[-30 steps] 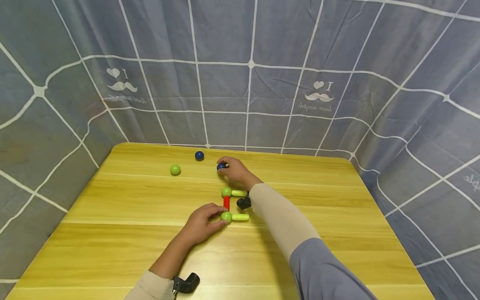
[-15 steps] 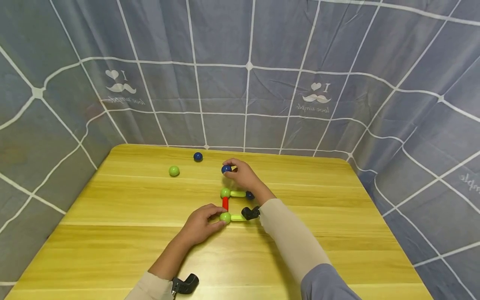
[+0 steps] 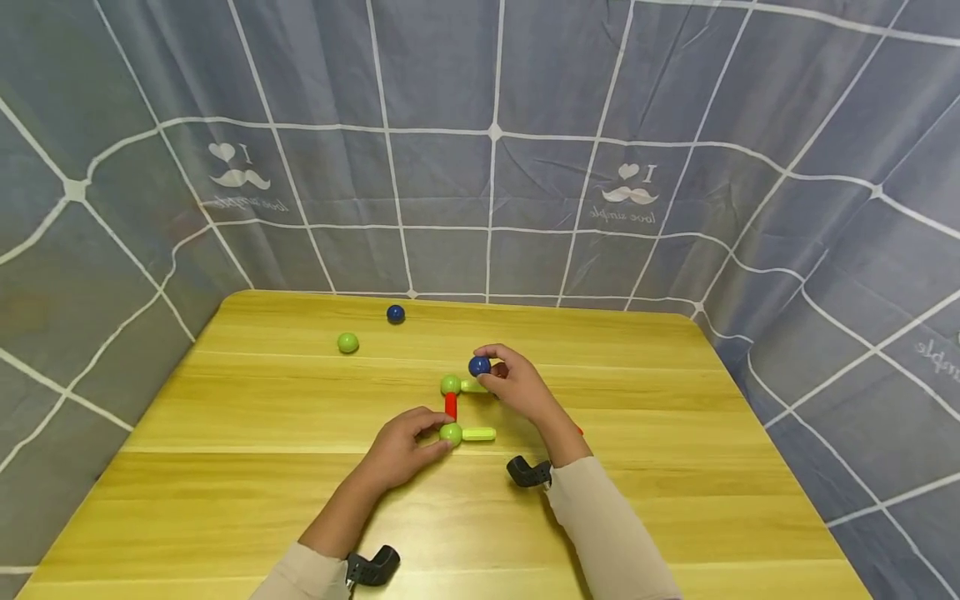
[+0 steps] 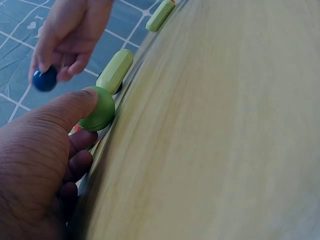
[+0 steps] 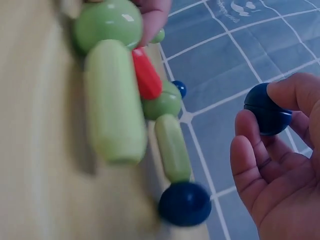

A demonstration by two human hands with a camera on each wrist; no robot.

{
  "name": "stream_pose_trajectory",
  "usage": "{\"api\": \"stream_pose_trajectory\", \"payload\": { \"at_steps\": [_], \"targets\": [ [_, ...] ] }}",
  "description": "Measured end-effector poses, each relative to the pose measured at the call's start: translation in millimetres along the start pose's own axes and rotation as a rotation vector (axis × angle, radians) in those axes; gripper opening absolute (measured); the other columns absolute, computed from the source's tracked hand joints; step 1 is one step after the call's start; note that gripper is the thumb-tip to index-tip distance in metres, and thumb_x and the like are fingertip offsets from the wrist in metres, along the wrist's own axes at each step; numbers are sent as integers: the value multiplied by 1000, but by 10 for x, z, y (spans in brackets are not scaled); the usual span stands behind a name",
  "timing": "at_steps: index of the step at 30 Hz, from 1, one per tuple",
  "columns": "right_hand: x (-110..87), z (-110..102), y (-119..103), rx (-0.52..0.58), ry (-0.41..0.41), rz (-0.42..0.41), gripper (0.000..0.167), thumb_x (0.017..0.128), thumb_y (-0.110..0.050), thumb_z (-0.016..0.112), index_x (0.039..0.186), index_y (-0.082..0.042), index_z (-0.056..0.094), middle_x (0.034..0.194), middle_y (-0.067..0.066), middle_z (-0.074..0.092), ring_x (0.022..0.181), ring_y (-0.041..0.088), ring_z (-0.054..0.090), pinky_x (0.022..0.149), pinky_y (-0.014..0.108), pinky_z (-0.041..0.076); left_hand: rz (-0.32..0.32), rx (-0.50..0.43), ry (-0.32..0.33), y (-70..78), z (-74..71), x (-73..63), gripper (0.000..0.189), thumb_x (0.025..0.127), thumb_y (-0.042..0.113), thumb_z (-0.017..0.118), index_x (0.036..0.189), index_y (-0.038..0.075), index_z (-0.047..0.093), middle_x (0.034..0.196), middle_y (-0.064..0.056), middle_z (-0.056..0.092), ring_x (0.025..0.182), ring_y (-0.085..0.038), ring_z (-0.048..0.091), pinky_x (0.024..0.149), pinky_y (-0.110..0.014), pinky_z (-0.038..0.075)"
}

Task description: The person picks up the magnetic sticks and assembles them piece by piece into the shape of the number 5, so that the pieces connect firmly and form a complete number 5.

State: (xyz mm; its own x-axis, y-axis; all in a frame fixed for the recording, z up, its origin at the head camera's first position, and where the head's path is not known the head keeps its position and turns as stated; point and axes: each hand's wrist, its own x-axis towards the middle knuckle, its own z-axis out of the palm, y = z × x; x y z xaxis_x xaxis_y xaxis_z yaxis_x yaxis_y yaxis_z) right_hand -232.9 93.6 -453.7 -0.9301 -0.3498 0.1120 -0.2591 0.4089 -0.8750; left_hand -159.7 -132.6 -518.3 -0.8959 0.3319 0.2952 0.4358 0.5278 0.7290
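Observation:
My left hand (image 3: 407, 447) holds the near green ball (image 3: 451, 434) of a small ball-and-rod frame, thumb on one side and fingers on the other. A red rod (image 3: 451, 406) joins it to the far green ball (image 3: 451, 384). From each green ball a light green rod points right: the near rod (image 3: 478, 434) ends bare, while the far rod (image 5: 172, 147) carries a blue ball (image 5: 185, 204), hidden by my right hand in the head view. Above the far rod, my right hand (image 3: 521, 390) pinches another blue ball (image 3: 479, 366) between thumb and fingers, apart from the frame.
A loose blue ball (image 3: 395, 314) and a loose green ball (image 3: 348, 342) lie toward the back left of the wooden table (image 3: 247, 400). Past my right wrist shows a red tip (image 3: 580, 431), mostly covered. A grey checked curtain (image 3: 442, 175) surrounds the back and sides.
My right hand has carried the blue ball from the back of the table toward me and rightward, to the frame's far rod. The left hand stays on the near green ball.

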Motion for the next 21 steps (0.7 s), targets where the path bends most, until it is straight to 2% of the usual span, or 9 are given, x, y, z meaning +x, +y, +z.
{"api": "stream_pose_trajectory", "payload": {
  "at_steps": [5, 8, 15, 21],
  "targets": [
    [-278, -73, 102, 21, 43, 36, 31, 93, -11, 69, 123, -11, 63, 117, 6, 60, 87, 20, 54, 72, 30, 48, -24, -11, -2, 10, 15, 11, 29, 86, 25, 78, 114, 20, 73, 98, 14, 63, 89, -9, 58, 81, -34, 50],
    [-432, -71, 158, 42, 63, 67, 29, 92, -11, 70, 121, -11, 63, 114, 7, 60, 87, 21, 53, 70, 30, 47, -31, -7, 1, 1, 1, -5, 29, 86, 25, 79, 114, 20, 73, 97, 14, 63, 88, -9, 57, 81, -34, 49],
    [-689, -6, 212, 6, 75, 140, 27, 92, -14, 70, 118, -15, 63, 109, 4, 62, 91, 21, 58, 74, 34, 49, -7, 1, 13, -15, -27, -24, 29, 86, 23, 78, 114, 18, 73, 96, 12, 63, 85, -10, 55, 78, -33, 48],
    [-849, 49, 239, -55, 94, 118, 27, 91, -8, 70, 116, -11, 63, 103, 4, 64, 90, 20, 60, 77, 36, 51, -1, -6, 5, -15, -19, -10, 30, 86, 24, 78, 115, 18, 73, 98, 12, 64, 88, -10, 57, 80, -33, 50]
  ]
}}
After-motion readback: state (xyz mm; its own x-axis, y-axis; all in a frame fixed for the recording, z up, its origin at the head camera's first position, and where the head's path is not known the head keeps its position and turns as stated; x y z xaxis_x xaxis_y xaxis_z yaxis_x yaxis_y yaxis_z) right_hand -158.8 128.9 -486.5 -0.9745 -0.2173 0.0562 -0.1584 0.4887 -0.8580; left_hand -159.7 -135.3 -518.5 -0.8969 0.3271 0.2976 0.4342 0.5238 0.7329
